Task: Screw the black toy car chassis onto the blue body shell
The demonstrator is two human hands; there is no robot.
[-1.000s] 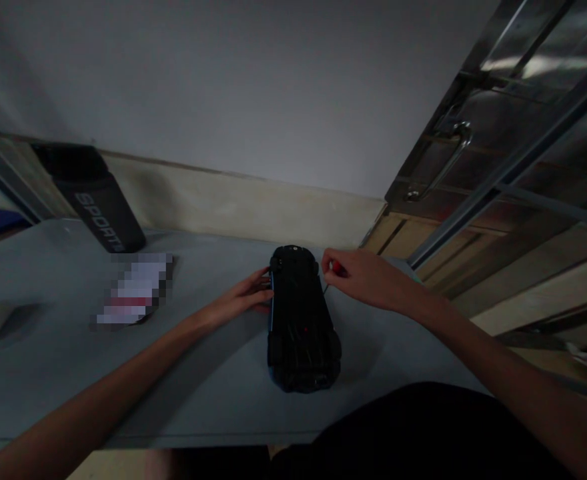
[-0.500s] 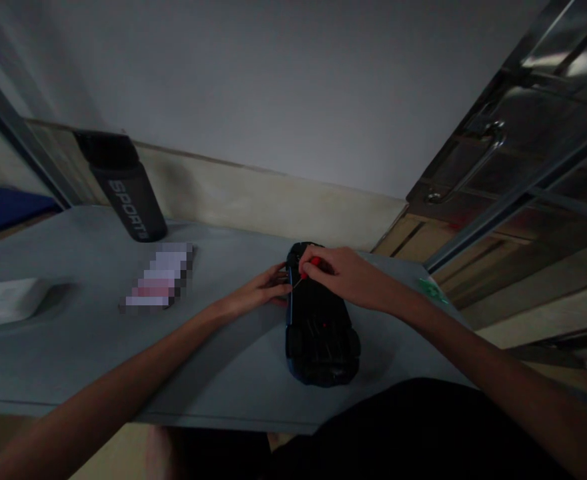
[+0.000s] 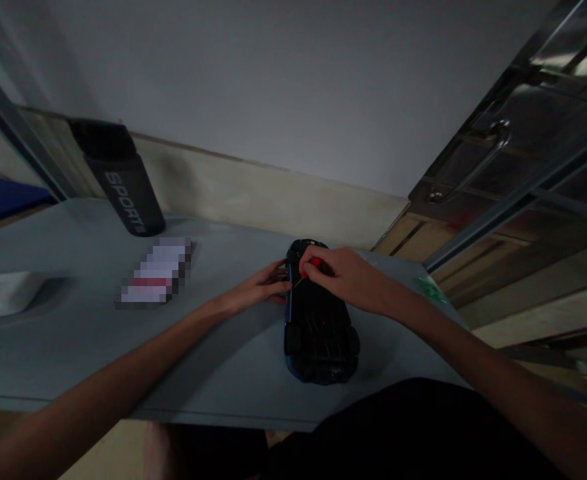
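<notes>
A toy car (image 3: 319, 340) lies upside down on the table, its black underside facing up and a blue edge showing along its left. Against that left side, near the far end, my left hand (image 3: 264, 285) grips the car with thumb and fingers. My right hand (image 3: 339, 272) is closed around a red-handled screwdriver (image 3: 316, 263) above the car's far half. Its thin shaft slants down and left toward the car's edge, near my left fingertips. Whether the tip touches a screw is too dark to tell.
On the grey table (image 3: 213, 387), a dark sports bottle (image 3: 123, 187) stands at the back left. A blurred-out phone (image 3: 156, 270) lies in front of it, and a white object (image 3: 6, 293) sits at the far left. Green wrapping (image 3: 431, 289) lies near the right edge.
The view has shifted slightly. Both hands, the screwdriver and the toy car keep nearly the same positions relative to each other.
</notes>
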